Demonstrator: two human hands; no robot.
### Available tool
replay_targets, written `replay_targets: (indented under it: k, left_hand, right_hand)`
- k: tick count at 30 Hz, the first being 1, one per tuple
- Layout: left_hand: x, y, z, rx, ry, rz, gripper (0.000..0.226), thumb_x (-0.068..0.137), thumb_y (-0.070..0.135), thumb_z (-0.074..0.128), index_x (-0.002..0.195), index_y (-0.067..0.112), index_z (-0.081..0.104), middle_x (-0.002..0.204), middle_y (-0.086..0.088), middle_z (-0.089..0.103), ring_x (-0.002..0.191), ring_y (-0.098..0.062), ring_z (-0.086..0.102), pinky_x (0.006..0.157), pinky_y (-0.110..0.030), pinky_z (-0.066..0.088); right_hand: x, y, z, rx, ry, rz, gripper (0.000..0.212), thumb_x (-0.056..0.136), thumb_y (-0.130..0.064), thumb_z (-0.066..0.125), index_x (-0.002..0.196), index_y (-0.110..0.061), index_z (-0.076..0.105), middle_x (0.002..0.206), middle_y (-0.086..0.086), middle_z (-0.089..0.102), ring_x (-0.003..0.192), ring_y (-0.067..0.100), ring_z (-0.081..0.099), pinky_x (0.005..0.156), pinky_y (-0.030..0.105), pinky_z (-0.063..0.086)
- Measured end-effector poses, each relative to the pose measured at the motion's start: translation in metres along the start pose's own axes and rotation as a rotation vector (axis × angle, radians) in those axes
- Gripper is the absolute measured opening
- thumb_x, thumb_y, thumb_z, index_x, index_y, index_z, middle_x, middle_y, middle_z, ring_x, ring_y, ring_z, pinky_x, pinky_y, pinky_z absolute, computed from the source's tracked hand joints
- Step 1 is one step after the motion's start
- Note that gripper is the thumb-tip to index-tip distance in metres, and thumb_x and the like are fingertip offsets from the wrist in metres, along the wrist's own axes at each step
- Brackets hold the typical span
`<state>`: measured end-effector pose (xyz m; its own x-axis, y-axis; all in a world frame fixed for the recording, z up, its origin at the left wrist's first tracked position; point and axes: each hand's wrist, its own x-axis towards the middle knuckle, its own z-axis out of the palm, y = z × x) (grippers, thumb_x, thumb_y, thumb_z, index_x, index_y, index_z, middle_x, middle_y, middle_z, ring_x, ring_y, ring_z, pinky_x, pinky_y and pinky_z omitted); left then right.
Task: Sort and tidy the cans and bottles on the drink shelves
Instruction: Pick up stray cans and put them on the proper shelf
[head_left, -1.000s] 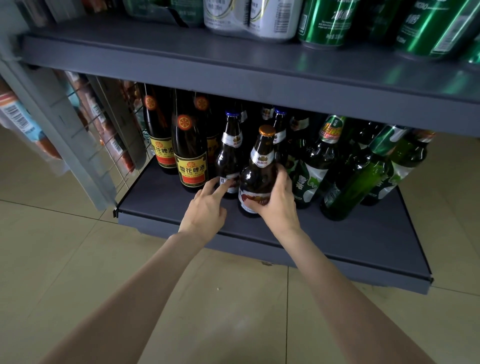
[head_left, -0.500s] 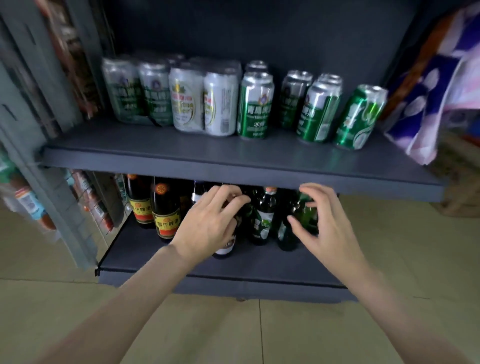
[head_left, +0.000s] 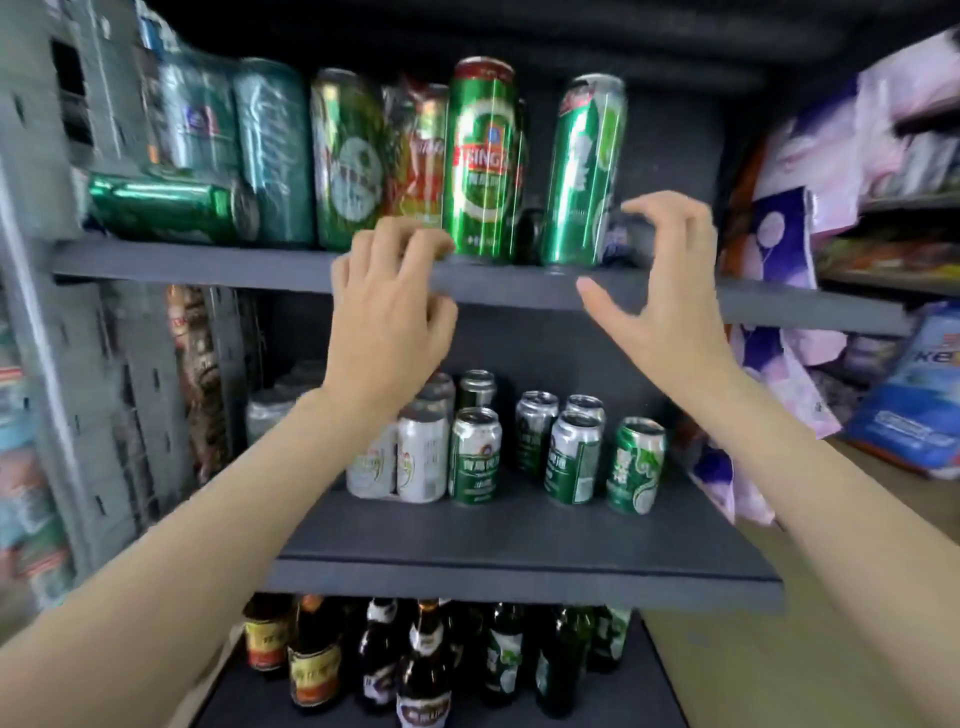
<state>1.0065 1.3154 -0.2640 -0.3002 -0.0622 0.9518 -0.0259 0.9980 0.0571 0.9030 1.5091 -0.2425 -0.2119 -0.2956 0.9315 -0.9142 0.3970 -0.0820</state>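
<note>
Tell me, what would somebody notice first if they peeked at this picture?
Probably the two bare hands, left hand and right hand, raised empty before the top shelf. Behind them stand tall green cans, and one green can lies on its side at the shelf's left end.

On the top shelf (head_left: 260, 270) in front of me tall green cans stand near the front edge: one with a red band (head_left: 482, 161) upright at the middle, a plainer green one (head_left: 584, 171) just to its right, leaning slightly. Toward the left end a green can (head_left: 171, 208) lies on its side beside a shrink-wrapped pack (head_left: 234, 135). The middle shelf (head_left: 519, 577) carries short cans set back from its front edge, white ones (head_left: 421, 457) left, green-and-silver ones (head_left: 574, 457) right. Brown and green bottles (head_left: 423, 670) stand upright on the bottom shelf.
</note>
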Motion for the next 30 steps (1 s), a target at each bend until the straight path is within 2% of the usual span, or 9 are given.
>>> replay_targets:
  k: [4,7,10,13,18,23,25,28,30]
  left_hand:
    - [0.052,-0.004,0.008,-0.195,-0.087,-0.311,0.045,0.085,0.020,0.058,0.125,0.009,0.041,0.125,-0.012,0.040,0.111,-0.027,0.039,0.088,-0.033,0.034]
    - [0.084,-0.009,0.028,-0.319,-0.192,-0.418,0.065,0.082,0.032,0.065,0.133,0.011,0.030,0.129,-0.012,0.037,0.109,-0.026,0.044,0.083,-0.031,0.038]
    - [0.103,-0.013,0.051,-0.431,-0.367,-0.487,0.086,0.079,0.038,0.070,0.142,0.013,0.017,0.134,-0.010,0.044,0.113,-0.026,0.051,0.084,-0.032,0.042]
    - [0.105,-0.018,0.058,-0.349,-0.465,-0.488,0.083,0.081,0.040,0.068,0.141,0.010,0.019,0.131,-0.008,0.051,0.113,-0.025,0.053,0.083,-0.033,0.044]
    - [0.102,-0.027,0.047,-0.427,-0.233,-0.558,0.062,0.085,0.040,0.061,0.132,0.009,0.034,0.129,-0.008,0.049,0.108,-0.024,0.054,0.089,-0.043,0.048]
    - [0.081,-0.105,-0.013,0.296,-0.008,-0.320,0.045,0.088,0.020,0.052,0.131,0.012,0.041,0.125,-0.013,0.047,0.118,-0.031,0.041,0.100,-0.044,0.030]
    - [0.078,-0.136,-0.040,0.464,-0.129,-0.430,0.053,0.089,0.021,0.052,0.138,0.013,0.035,0.135,-0.020,0.039,0.126,-0.037,0.032,0.104,-0.048,0.024]
    - [0.084,-0.159,-0.061,0.544,-0.517,-0.572,0.062,0.091,0.020,0.051,0.145,0.020,0.020,0.147,-0.024,0.021,0.133,-0.046,0.020,0.108,-0.052,0.023]
    - [0.086,-0.164,-0.071,0.601,-0.647,-0.577,0.068,0.091,0.013,0.050,0.146,0.025,0.013,0.146,-0.024,0.022,0.131,-0.047,0.025,0.106,-0.053,0.026]
  right_hand:
    - [0.070,0.009,0.004,0.091,-0.043,0.255,0.079,0.077,-0.029,0.075,0.138,-0.009,0.028,0.137,0.015,0.028,0.126,0.025,0.033,0.107,0.030,0.028]
    - [0.098,0.019,0.022,0.098,-0.053,0.267,0.095,0.073,-0.028,0.078,0.145,-0.021,0.017,0.143,0.012,0.017,0.132,0.027,0.026,0.112,0.037,0.023]
    - [0.111,0.029,0.042,0.057,-0.052,0.298,0.102,0.072,-0.026,0.079,0.147,-0.030,0.010,0.147,0.011,0.011,0.132,0.032,0.025,0.103,0.032,0.025]
    - [0.117,0.035,0.055,0.042,-0.048,0.392,0.108,0.072,-0.023,0.080,0.148,-0.028,0.004,0.150,0.015,0.005,0.132,0.038,0.026,0.106,0.040,0.029]
    - [0.116,0.005,0.061,-0.110,0.075,0.231,0.099,0.073,-0.029,0.078,0.147,-0.023,0.013,0.149,0.013,0.012,0.130,0.035,0.025,0.104,0.049,0.030]
    - [0.123,-0.031,0.069,-0.085,0.070,0.089,0.085,0.075,-0.028,0.076,0.143,-0.017,0.026,0.149,0.014,0.016,0.136,0.032,0.019,0.113,0.047,0.022]
    - [0.126,-0.054,0.083,0.027,-0.056,0.010,0.079,0.076,-0.027,0.075,0.141,-0.015,0.030,0.146,0.011,0.023,0.135,0.025,0.022,0.113,0.038,0.021]
    - [0.134,-0.092,0.119,0.184,-0.393,-0.102,0.074,0.081,-0.031,0.070,0.140,-0.013,0.029,0.142,0.009,0.037,0.131,0.022,0.034,0.104,0.028,0.027]
    - [0.139,-0.113,0.146,0.306,-0.602,-0.083,0.075,0.083,-0.033,0.068,0.142,-0.013,0.027,0.144,0.009,0.039,0.130,0.023,0.039,0.098,0.026,0.031]
